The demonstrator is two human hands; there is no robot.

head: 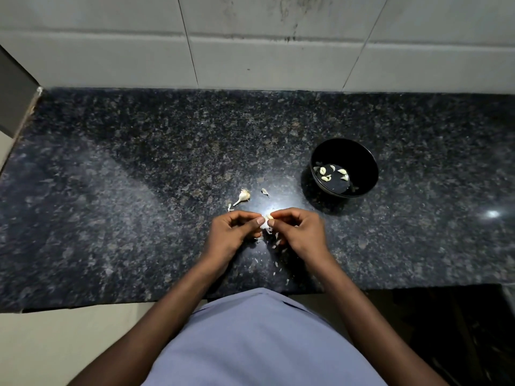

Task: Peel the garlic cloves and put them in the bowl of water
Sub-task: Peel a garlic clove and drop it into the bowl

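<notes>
You've got one garlic clove pinched between both hands, right at the fingertips, w/ papery skin hanging off its underside. Left hand has fingers curled, thumb pressing the clove from its side; right hand is curled too, thumb and forefinger nipping the other end. Clove's long axis looks to run roughly across, from one thumb to the other, but it's too small and glare-washed to be sure. How much skin is left on it, can't tell.

The bowl sits beyond and to the right of your fingers, near but clear of them, w/ several peeled cloves already in the water. Right hand is the nearer one, so the drop is prob. its job: a short reach forward and outward, nothing standing in the path.

Just ahead of your left fingers lies the stripped garlic stem, and a loose scrap a bit right of it. Peel flakes litter the table under and behind your hands, towards your body.
</notes>
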